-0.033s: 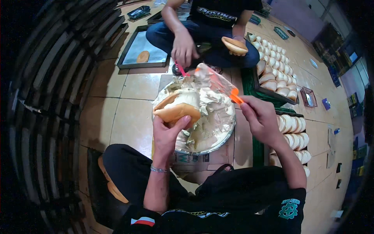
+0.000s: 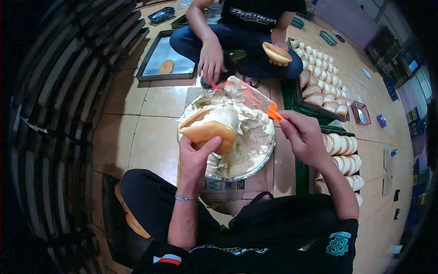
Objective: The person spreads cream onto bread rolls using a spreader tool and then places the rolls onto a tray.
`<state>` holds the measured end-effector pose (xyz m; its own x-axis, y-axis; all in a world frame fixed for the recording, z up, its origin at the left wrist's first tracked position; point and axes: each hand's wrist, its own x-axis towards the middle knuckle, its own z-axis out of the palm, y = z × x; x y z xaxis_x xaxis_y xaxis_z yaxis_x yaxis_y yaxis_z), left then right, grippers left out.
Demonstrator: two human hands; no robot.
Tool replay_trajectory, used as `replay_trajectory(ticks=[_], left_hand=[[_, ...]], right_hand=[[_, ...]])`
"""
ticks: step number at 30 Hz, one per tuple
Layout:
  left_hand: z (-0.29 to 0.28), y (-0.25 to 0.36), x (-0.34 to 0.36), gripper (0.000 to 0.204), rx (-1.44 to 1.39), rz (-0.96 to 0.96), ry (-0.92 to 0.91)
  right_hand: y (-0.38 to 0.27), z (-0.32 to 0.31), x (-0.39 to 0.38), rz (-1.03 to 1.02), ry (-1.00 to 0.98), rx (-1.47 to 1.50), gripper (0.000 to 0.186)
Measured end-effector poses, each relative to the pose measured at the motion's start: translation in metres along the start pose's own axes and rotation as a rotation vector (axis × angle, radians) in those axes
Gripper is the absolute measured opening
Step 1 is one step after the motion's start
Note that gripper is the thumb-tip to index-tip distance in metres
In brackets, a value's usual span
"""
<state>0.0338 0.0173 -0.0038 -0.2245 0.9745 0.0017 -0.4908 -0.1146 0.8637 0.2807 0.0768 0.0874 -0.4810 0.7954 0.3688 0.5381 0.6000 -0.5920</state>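
A split bun [image 2: 214,133], golden outside with pale cream spread over its opened face, rests in my left hand [image 2: 194,160]. The fingers are closed round its lower edge, thumb on the near side. It is held above the left part of a round basin [image 2: 272,148] full of whipped cream [image 2: 255,125]. Over the basin's far right side, my right hand [image 2: 305,137] grips the orange handle of a spatula [image 2: 252,97]. Cream coats the spatula's blade, which points up and left, apart from the bun.
Opposite sits a co-worker, one hand [image 2: 212,59] at the basin's far edge, the other holding a bun [image 2: 277,53]. Trays of filled buns [image 2: 325,86] stand on the right. A lined tray [image 2: 175,50] with one bun lies far left. Dark stacked racks [image 2: 59,100] line the left.
My spatula has shifted slightly left. The co-worker's hand by the basin has moved a little left and nearer, and their bun slightly right. My left hand stays almost in place with its bun.
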Motion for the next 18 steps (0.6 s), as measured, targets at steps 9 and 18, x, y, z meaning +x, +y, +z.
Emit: replay_trajectory(ticks=[9, 18], left_hand=[[-0.018, -0.016, -0.005, 0.045, -0.641, -0.280, -0.252], [-0.034, -0.024, -0.008, 0.052, -0.885, -0.266, -0.356]], right_hand=[[0.017, 0.010, 0.012, -0.355, -0.081, 0.093, 0.037], [0.031, 0.008, 0.011, -0.413, -0.172, 0.031, 0.044]])
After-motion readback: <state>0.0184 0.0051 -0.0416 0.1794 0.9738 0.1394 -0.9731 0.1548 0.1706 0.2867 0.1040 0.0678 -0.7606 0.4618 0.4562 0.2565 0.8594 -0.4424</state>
